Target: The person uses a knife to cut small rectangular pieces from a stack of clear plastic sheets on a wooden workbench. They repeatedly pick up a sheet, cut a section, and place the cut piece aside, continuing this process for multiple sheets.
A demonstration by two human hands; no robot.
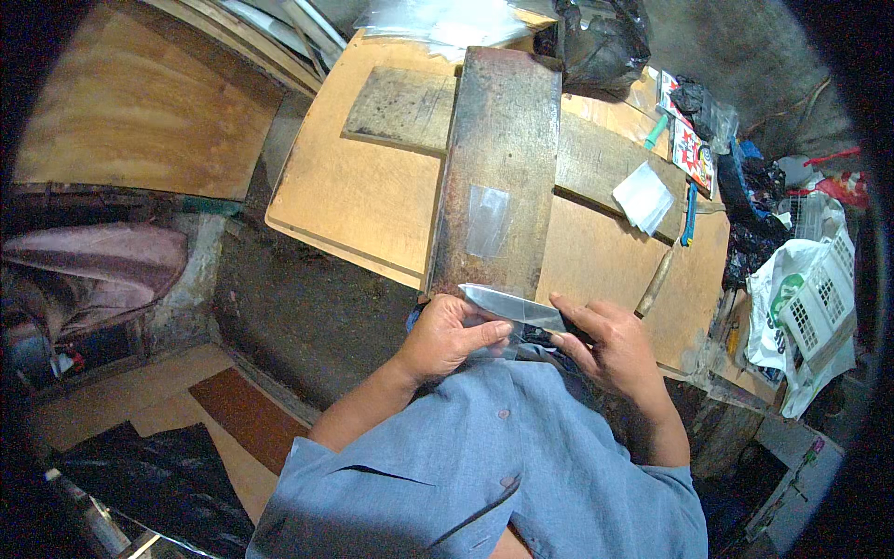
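Observation:
My right hand (606,342) grips the dark handle of a knife (517,309), whose broad metal blade points left across the near end of a long wooden board (506,119). My left hand (457,335) pinches a piece of clear plastic (506,335) just below the blade. Part of the plastic and whatever lies behind the fingers are hidden. On the board, beyond the knife, a small clear plastic piece (487,221) lies flat. A stack of clear plastic pieces (644,198) rests to the right on a second wooden board (594,150).
The boards lie on a wooden table (356,189). Clear plastic sheets (447,24) and a black plastic bag (604,49) are at its far side. At right are a blue-handled tool (690,216), a wooden handle (654,283) and a white plastic basket (821,300).

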